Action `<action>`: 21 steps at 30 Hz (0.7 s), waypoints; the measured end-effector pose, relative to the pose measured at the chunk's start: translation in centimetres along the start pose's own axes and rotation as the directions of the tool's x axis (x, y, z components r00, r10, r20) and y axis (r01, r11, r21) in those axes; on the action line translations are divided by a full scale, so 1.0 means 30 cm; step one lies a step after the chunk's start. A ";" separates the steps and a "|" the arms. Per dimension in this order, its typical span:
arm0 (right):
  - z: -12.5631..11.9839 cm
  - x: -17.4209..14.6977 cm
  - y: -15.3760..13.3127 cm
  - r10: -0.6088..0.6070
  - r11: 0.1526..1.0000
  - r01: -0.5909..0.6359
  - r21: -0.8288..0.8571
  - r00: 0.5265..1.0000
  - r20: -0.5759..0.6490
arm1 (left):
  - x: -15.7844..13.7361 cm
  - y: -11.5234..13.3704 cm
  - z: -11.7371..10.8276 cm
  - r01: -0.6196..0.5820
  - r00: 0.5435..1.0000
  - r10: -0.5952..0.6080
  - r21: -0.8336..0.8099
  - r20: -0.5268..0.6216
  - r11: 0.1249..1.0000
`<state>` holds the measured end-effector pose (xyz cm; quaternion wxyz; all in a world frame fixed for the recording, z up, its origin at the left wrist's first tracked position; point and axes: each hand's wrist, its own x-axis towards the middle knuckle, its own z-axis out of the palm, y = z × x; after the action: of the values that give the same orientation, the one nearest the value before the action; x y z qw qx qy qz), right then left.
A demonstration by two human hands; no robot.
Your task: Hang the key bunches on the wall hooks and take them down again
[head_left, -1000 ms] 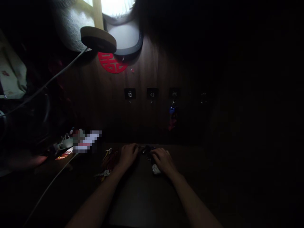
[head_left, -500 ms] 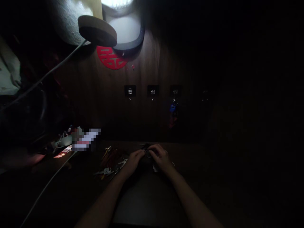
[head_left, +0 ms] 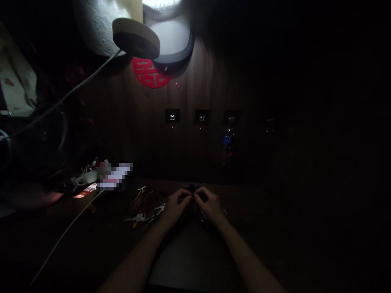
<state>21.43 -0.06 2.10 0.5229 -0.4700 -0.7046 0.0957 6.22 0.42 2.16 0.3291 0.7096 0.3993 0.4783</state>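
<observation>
My left hand [head_left: 177,203] and my right hand [head_left: 210,203] meet over the dark tabletop, thumbs and forefingers pinched close together. Whatever lies between the fingertips is too small and dark to name. Just behind the fingertips is a dark object [head_left: 192,187], its kind unclear. Left of my left hand lies a heap of keys [head_left: 140,217] with reddish and yellow pieces among them. A small pale item [head_left: 203,219] shows partly from under my right hand.
Above, a lit lamp [head_left: 166,34] hangs before the wooden wall, beside a red cut-out [head_left: 151,75]. Wall hooks [head_left: 172,116] run in a row, one bearing a blue item [head_left: 227,140]. At left, a white cable [head_left: 67,228] runs from a pixelated bright object [head_left: 116,177]. The right side is dark.
The view has shifted slightly, so the surroundings sit farther right. My fingers have changed their pose, and both hands now pinch thumb to forefinger, fingertips nearly meeting.
</observation>
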 end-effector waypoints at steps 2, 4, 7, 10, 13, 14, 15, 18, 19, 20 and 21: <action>0.003 -0.001 -0.005 -0.005 1.000 0.005 -0.003 1.000 0.002 | 0.004 -0.008 0.003 0.001 0.999 0.000 0.020 -0.038 1.000; 0.006 -0.002 -0.007 -0.009 1.000 0.009 -0.001 1.000 0.003 | 0.005 -0.012 0.006 -0.013 0.998 0.015 0.029 -0.059 0.999; 0.006 -0.003 -0.008 -0.018 0.999 0.017 0.035 1.000 0.012 | 0.013 -0.010 0.005 -0.021 0.995 0.024 0.027 -0.101 0.999; 0.002 0.000 -0.006 0.010 0.997 -0.010 0.078 1.000 -0.003 | 0.049 0.001 -0.017 0.000 0.982 0.001 0.007 -0.187 1.000; -0.004 0.005 -0.003 0.057 0.996 -0.055 0.073 0.998 -0.025 | 0.130 0.031 -0.074 -0.002 0.955 0.001 -0.005 -0.295 1.000; -0.006 0.006 -0.002 0.064 0.996 -0.063 0.065 0.998 -0.027 | 0.166 0.047 -0.099 -0.022 0.947 0.021 0.000 -0.321 1.000; -0.006 0.007 -0.001 0.068 0.996 -0.066 0.055 0.997 -0.027 | 0.204 0.067 -0.126 -0.038 0.930 0.041 0.016 -0.366 0.999; -0.007 0.007 0.000 0.055 0.998 -0.055 0.037 0.998 -0.018 | 0.326 0.138 -0.204 -0.096 0.890 0.099 0.030 -0.446 0.995; -0.007 0.007 0.000 0.052 0.998 -0.051 0.034 0.999 -0.017 | 0.365 0.163 -0.226 -0.113 0.871 0.115 0.032 -0.477 0.993; -0.007 0.006 0.000 0.049 0.998 -0.049 0.032 0.999 -0.016 | 0.402 0.187 -0.245 -0.135 0.857 0.136 0.039 -0.497 0.990; -0.007 0.006 0.000 0.048 0.998 -0.048 0.030 0.999 -0.013 | 0.436 0.209 -0.261 -0.161 0.838 0.163 0.050 -0.520 0.986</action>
<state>21.59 0.00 2.29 0.5323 -0.4796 -0.6880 0.1153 3.36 9.72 15.47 0.1652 0.5848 0.4132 0.6782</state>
